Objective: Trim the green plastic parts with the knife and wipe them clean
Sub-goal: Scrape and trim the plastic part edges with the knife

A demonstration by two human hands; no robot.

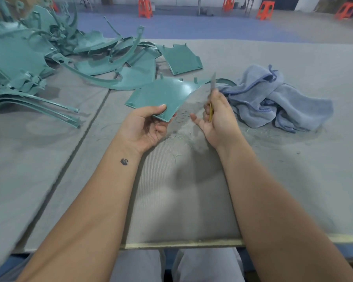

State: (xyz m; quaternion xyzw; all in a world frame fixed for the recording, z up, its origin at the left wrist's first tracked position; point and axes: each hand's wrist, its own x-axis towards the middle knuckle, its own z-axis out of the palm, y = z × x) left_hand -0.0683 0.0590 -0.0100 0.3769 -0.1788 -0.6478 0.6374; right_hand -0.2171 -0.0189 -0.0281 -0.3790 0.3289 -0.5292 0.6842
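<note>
- Green plastic panel [163, 94], fan-shaped with small pegs along its edges, is held above the table [293, 159] at centre, its long curved tip reaching right toward the cloth.
- Left hand [149, 125] grips the panel's near corner: thumb on the top face, fingers [161, 127] curled beneath the edge.
- Right hand [218, 117] is closed round the knife [212, 92]; yellow handle shows within the palm, grey blade points up and away, its tip just beside the panel's curved right edge. Contact between blade and panel cannot be confirmed. The little finger sticks out, free of the handle.
- Blue-grey cloth [273, 98] lies crumpled on the table, just right of the right hand, untouched by either hand.
- Pile of green parts [39, 58], flat panels and long curved strips, occupies the table's far left; one flat panel [181, 58] lies at the pile's right edge, beyond the held piece.
- Fine shavings [181, 119] are scattered on the grey table covering below and between the hands.
- Orange stools [145, 7] stand on the floor beyond the table.
</note>
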